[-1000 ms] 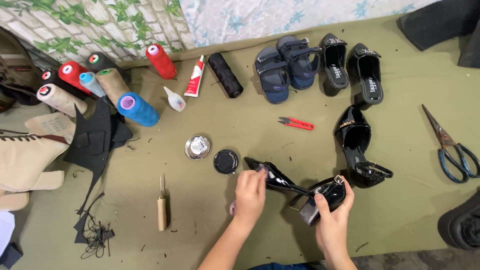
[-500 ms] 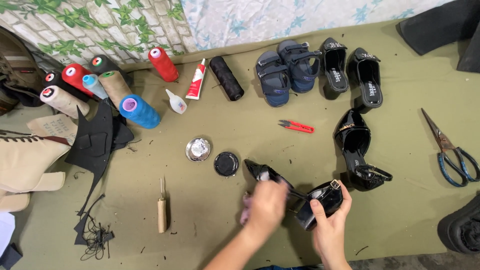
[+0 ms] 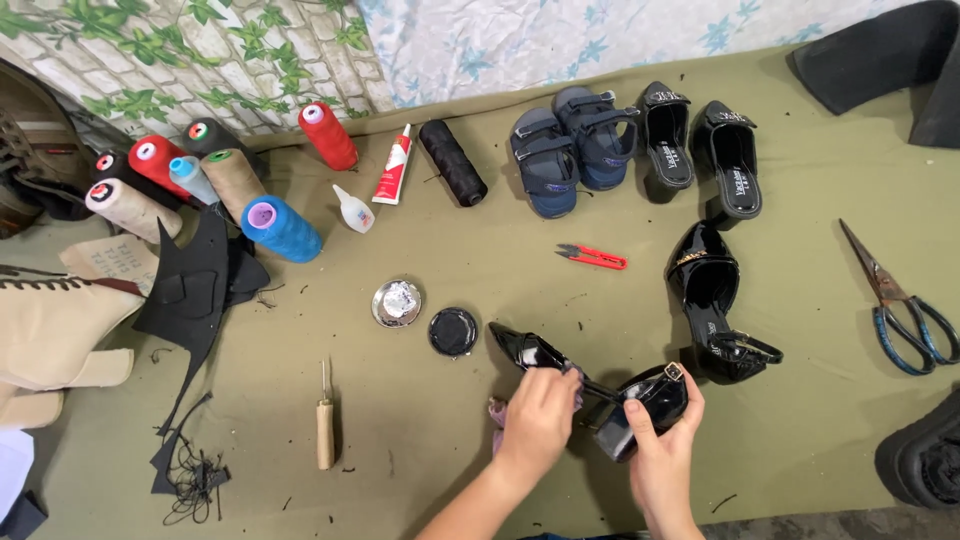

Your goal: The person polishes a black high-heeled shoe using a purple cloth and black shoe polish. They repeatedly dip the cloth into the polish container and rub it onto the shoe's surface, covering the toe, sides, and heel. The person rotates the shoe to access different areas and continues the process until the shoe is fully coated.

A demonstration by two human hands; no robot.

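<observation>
A glossy black high-heeled shoe (image 3: 530,351) lies on its side on the olive cloth, toe pointing left. My right hand (image 3: 662,443) grips its heel end, fingers wrapped around the back with the ankle strap. My left hand (image 3: 540,418) presses a small pinkish cloth (image 3: 497,412) against the shoe's side near the middle. The matching black shoe (image 3: 712,290) lies just to the right. An open tin of black polish (image 3: 453,330) and its silver lid (image 3: 396,302) sit just left of the shoe's toe.
Red thread snips (image 3: 592,257), a wooden-handled awl (image 3: 324,425), large scissors (image 3: 900,300), glue tubes (image 3: 392,166), several thread cones (image 3: 280,227), navy sandals (image 3: 568,147), black mules (image 3: 700,145) and black leather scraps (image 3: 190,290) lie around. A beige boot (image 3: 50,320) rests at left.
My left hand with the cloth slid from the toe toward the middle of the shoe and back slightly. My right hand kept its hold on the heel.
</observation>
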